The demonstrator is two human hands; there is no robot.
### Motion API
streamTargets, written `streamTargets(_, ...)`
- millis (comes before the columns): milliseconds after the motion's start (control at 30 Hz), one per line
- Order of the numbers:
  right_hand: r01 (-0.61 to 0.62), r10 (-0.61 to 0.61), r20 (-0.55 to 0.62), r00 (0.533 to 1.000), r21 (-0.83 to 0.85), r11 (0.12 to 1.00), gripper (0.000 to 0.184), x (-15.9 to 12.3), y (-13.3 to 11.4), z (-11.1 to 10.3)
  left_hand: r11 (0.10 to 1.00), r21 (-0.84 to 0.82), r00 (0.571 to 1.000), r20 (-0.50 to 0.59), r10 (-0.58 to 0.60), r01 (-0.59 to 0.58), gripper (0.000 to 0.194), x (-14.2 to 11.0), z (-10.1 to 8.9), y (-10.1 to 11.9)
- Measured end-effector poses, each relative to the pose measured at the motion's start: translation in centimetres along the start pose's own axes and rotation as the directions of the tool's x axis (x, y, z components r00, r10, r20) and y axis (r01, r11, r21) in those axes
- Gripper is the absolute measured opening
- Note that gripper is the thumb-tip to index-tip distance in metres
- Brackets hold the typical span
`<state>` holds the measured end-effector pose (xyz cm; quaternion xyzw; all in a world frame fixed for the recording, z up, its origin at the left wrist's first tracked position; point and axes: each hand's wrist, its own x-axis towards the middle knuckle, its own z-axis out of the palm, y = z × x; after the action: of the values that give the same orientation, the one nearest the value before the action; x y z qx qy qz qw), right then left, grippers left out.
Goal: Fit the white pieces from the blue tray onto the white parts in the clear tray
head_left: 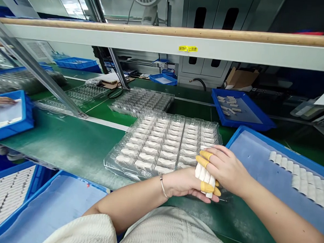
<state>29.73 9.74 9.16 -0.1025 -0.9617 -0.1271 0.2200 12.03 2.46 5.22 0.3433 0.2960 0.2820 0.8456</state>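
Short white pieces between both hands, clear tray ahead and to the left

One long green work surface (76,142) carries the near things. Of blue plastic trays, five lie close by: two to the right, three to the left, with more behind. The nearer right one, a large blue rectangular tray with a pale blue liner (269,144), is closest to the right hand; its white pieces lie in slanting rows, partly cut off, so their total cannot be told. A person's hand (1,101) reaches into one on the left. The clear moulded plastic tray (111,165) shows five columns of filled pockets; the arms hide some, so the full count is uncertain. The left forearm runs along its near edge, while the right hand is by its right corner.

Both hands, left (184,180) and right (224,166), are closed around one small bundle of short white rounded pieces (202,173), roughly four or five. The bundle's long axis slopes from the clear tray down towards the body. Smallest are the yellow finger covers (202,161), at least four
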Motion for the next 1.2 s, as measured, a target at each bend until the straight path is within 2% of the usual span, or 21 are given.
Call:
streamTargets(67, -0.24, 0.24, -0.027, 0.97, -0.002, 0.971, 0.032, -0.3, 0.5, 0.4, 0.998, 0.032, 0.998, -0.048, 0.052, -0.05, 0.05, 0.0, 0.2, -0.1)
streamTargets(133, -0.479, 0.483, -0.071, 0.872, 0.075, 0.875, 0.033, -0.8, 0.7, 0.8, 0.98, 0.125, 0.981, -0.103, 0.165, -0.152, 0.047, -0.2, 0.2, 0.1)
streamTargets(200, -0.592, 0.622, -0.083, 0.778, 0.233, 0.771, 0.029, -1.3, 0.5, 0.9, 0.934, 0.256, 0.945, -0.147, 0.292, -0.249, 0.041, -0.4, 0.1, 0.3)
streamTargets(233, -0.603, 0.652, -0.07, 0.755, 0.318, 0.732, 0.026, -1.6, 0.1, 0.9, 0.906, 0.322, 0.928, -0.16, 0.338, -0.274, 0.038, -0.6, 0.0, 0.4)
streamTargets(333, -0.583, 0.681, -0.026, 0.732, 0.493, 0.646, 0.021, -2.2, -1.6, 0.7, 0.824, 0.486, 0.895, -0.168, 0.414, -0.29, 0.036, -1.0, -0.4, 0.8)
streamTargets(500, -0.568, 0.705, 0.037, 0.708, 0.624, 0.537, 0.026, -2.4, -4.1, -0.2, 0.658, 0.669, 0.827, -0.116, 0.551, -0.344, 0.03, -1.3, -0.8, 1.0)
streamTargets(633, -0.588, 0.634, 0.164, 0.755, 0.598, 0.546, 0.028, -2.2, -5.0, -1.1, 0.505, 0.813, 0.8, -0.083, 0.595, -0.291, 0.017, -1.4, -0.9, 1.3)
streamTargets(700, -0.628, 0.607, 0.249, 0.755, 0.54, 0.56, 0.027, -2.0, -5.3, -1.2, 0.414, 0.883, 0.81, -0.07, 0.583, -0.222, 0.019, -1.6, -1.0, 1.4)
streamTargets(767, -0.657, 0.614, 0.28, 0.738, 0.504, 0.56, 0.024, -2.1, -5.3, -1.0, 0.377, 0.908, 0.818, -0.073, 0.57, -0.182, 0.017, -1.8, -1.0, 1.5)
streamTargets(800, -0.664, 0.63, 0.268, 0.728, 0.501, 0.555, 0.023, -2.2, -5.2, -0.8, 0.398, 0.896, 0.814, -0.078, 0.576, -0.195, 0.016, -2.0, -1.0, 1.6)
streamTargets(867, -0.683, 0.686, 0.227, 0.691, 0.516, 0.517, 0.024, -2.8, -5.0, -0.3, 0.508, 0.824, 0.782, -0.138, 0.608, -0.25, 0.025, -2.1, -1.1, 1.5)
streamTargets(933, -0.708, 0.766, 0.183, 0.616, 0.555, 0.437, 0.027, -3.6, -4.7, 0.2, 0.659, 0.699, 0.741, -0.279, 0.61, -0.279, 0.037, -2.2, -1.2, 1.4)
streamTargets(1000, -0.711, 0.832, 0.162, 0.531, 0.619, 0.333, 0.032, -4.5, -4.5, 0.7, 0.776, 0.567, 0.727, -0.405, 0.554, -0.275, 0.039, -2.3, -1.4, 1.3)
streamTargets(1067, -0.679, 0.862, 0.16, 0.481, 0.69, 0.252, 0.034, -5.2, -4.4, 1.1, 0.833, 0.472, 0.743, -0.439, 0.505, -0.287, 0.04, -2.3, -1.5, 1.4)
streamTargets(1200, -0.59, 0.867, 0.163, 0.471, 0.789, 0.172, 0.034, -5.4, -4.5, 1.6, 0.865, 0.379, 0.789, -0.392, 0.473, -0.33, 0.045, -2.4, -1.3, 1.7)
